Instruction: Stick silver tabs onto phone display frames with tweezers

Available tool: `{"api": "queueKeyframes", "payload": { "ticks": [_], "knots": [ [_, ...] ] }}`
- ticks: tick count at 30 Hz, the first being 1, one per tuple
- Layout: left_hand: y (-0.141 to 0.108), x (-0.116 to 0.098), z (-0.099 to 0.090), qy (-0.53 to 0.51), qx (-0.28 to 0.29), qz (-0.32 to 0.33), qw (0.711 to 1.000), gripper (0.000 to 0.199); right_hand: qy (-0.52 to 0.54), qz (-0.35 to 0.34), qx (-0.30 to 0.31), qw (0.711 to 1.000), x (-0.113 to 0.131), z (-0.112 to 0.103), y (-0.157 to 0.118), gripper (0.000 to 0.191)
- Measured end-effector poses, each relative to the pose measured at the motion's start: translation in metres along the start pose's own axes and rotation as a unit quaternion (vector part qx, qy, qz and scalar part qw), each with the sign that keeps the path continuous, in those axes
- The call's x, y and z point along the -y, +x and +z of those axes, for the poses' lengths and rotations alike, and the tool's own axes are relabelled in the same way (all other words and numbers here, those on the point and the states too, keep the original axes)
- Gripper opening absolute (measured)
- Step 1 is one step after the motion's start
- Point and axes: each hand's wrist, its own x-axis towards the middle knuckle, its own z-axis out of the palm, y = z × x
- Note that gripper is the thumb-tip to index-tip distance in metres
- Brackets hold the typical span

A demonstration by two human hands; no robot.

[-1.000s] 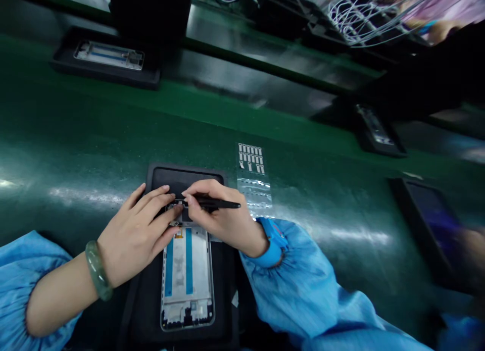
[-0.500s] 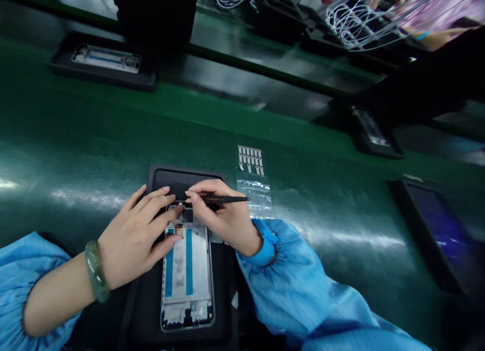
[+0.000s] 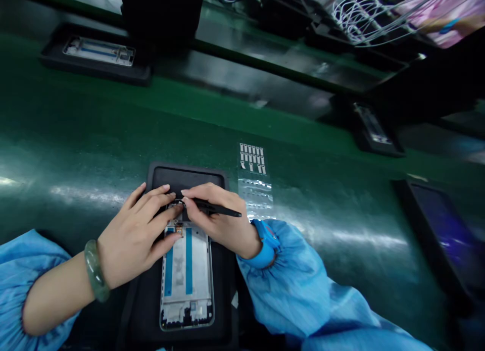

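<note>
A white-and-blue phone mid-frame [image 3: 186, 275] lies lengthwise on a black mat [image 3: 185, 177], its far end under my hands. My left hand [image 3: 138, 235] holds that far end, with fingers on top and the thumb along its side. My right hand [image 3: 215, 214] grips slim black tweezers [image 3: 223, 208], and their tips reach into the frame's far end beside my left fingers. The tips themselves are hidden by my fingers. A jade bangle [image 3: 94, 271] circles my left wrist, and blue smock sleeves cover both arms.
A clear sheet of small stickers [image 3: 254, 182] lies just beyond my right hand on the green bench. Other black trays stand further off, one holding a phone frame [image 3: 99, 51]. A dark screen [image 3: 435, 230] sits at right, and white cables [image 3: 359, 17] lie at the far top.
The tweezers have tilted, their back end swinging down toward me, and my right hand has shifted slightly nearer the frame. My left hand and the phone frame stay put.
</note>
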Motion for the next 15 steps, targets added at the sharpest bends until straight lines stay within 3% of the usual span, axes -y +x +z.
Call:
{"api": "queueKeyframes", "payload": {
  "ticks": [5, 11, 15],
  "knots": [
    [0.001, -0.001, 0.001, -0.009, -0.008, -0.005, 1.0, 0.034, 0.005, -0.031, 0.017, 0.999, -0.002, 0.0, 0.006, 0.009],
    [0.0, 0.0, 0.0, -0.009, -0.001, -0.009, 1.0, 0.031, 0.003, -0.025, 0.079, 0.997, 0.001, 0.0, 0.019, 0.009],
    [-0.001, 0.002, -0.001, -0.006, -0.004, -0.008, 1.0, 0.033, 0.027, 0.001, 0.065, 0.998, -0.002, 0.0, 0.02, 0.007]
  ]
}}
